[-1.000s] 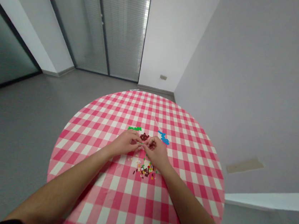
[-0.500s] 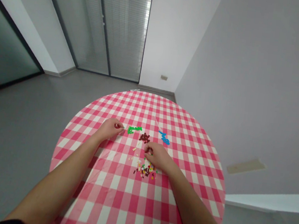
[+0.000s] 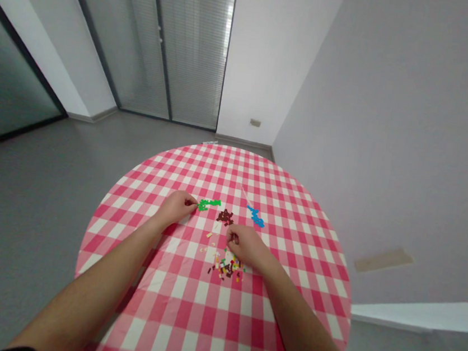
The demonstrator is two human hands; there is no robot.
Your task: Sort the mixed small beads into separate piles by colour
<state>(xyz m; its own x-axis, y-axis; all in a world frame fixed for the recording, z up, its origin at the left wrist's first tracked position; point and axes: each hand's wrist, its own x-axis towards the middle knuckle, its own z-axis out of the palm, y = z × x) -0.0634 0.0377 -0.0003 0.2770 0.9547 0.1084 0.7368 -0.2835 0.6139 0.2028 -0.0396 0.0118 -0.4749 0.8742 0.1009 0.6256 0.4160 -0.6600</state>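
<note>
Green pieces [image 3: 210, 203] just beside left hand [image 3: 176, 207], fingers [image 3: 191, 201] pinched together; right hand [image 3: 247, 243] curled, hold unclear

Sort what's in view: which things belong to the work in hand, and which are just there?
Seemingly in the work:
left hand, at the green pieces
right hand, near the mixed pieces
brown pieces
blue pieces

Just there:
checked tablecloth
glass partition
wall plate

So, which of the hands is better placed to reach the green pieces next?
Probably the left hand: it is beside the green pieces; the right hand is farther away, near the mixed pieces.
</note>
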